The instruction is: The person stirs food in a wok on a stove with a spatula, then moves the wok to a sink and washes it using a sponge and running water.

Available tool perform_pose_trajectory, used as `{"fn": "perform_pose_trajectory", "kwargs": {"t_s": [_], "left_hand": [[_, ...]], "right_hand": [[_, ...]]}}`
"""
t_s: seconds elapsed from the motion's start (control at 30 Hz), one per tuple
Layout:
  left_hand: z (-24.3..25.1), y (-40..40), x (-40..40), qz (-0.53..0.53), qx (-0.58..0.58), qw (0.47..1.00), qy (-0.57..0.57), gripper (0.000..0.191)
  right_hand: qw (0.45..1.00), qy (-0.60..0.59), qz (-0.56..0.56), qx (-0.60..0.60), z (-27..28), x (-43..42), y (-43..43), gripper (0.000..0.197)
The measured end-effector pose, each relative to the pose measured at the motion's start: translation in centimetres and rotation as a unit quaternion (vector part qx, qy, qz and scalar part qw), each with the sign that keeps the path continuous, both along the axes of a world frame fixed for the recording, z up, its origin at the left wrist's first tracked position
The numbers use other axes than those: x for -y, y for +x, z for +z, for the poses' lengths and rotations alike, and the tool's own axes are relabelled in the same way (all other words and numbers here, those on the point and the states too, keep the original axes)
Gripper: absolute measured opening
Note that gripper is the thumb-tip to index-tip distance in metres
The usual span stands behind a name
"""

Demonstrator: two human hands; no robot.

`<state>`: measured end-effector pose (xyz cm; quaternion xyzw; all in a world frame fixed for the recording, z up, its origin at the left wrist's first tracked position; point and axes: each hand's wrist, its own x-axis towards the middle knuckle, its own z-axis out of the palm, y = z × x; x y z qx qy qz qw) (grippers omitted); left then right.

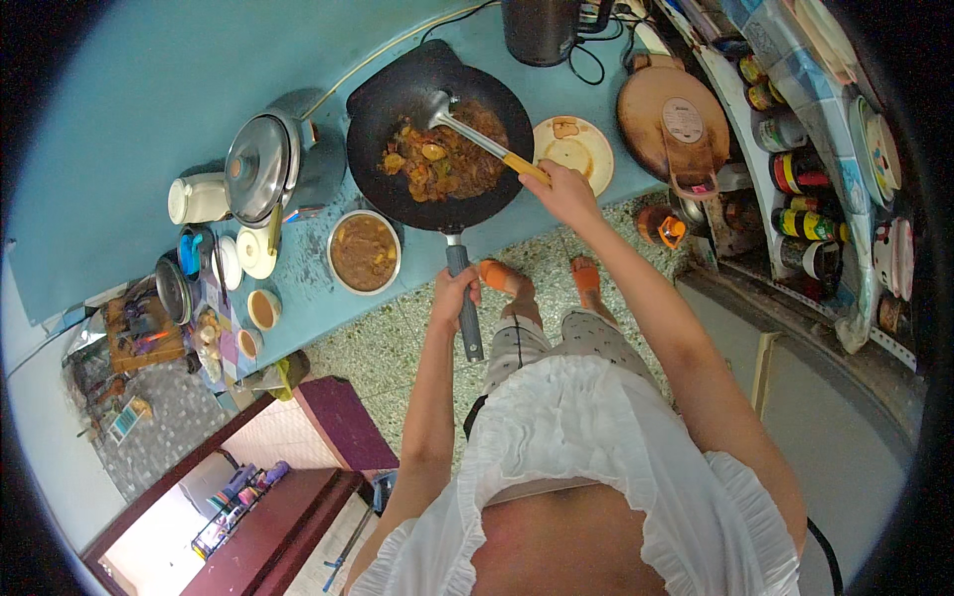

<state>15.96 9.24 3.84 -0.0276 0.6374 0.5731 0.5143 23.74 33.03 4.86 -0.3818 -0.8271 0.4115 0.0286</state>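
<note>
A dark wok (365,167) sits at the counter's middle, holding a brown cooked dish (432,160) with chunks and slices in sauce. My left hand (452,294) grips the wok's grey handle (471,339). In my right hand (566,190) is the yellow grip of a metal spatula (477,136); its head rests among the food. Just left of the wok handle stands a metal bowl (330,261) of similar brown stew. A cream plate (574,149) with a brown stain lies behind my right hand, beside the wok.
Left of the wok stands a lidded metal pot (257,167), with two cups (263,309) nearer me. An electric kettle (540,33) and a round brown appliance (656,104) are at the back right. Shelves with jars (801,171) line the right. An orange-capped bottle (659,226) stands below.
</note>
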Motion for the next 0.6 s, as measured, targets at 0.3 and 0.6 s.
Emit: {"fn": "perform_pose_trajectory", "kwargs": {"t_s": [0.3, 0.6], "left_hand": [[-0.3, 6.9, -1.4, 0.014, -0.044, 0.999, -0.029, 0.015], [-0.8, 10.5, -3.5, -0.001, -0.113, 0.99, -0.081, 0.015]], "right_hand": [[0.997, 0.071, 0.008, 0.027, 0.2, -2.3, 10.4, 0.041], [0.993, 0.108, 0.037, 0.012, -0.6, -4.9, 13.7, 0.03]]}}
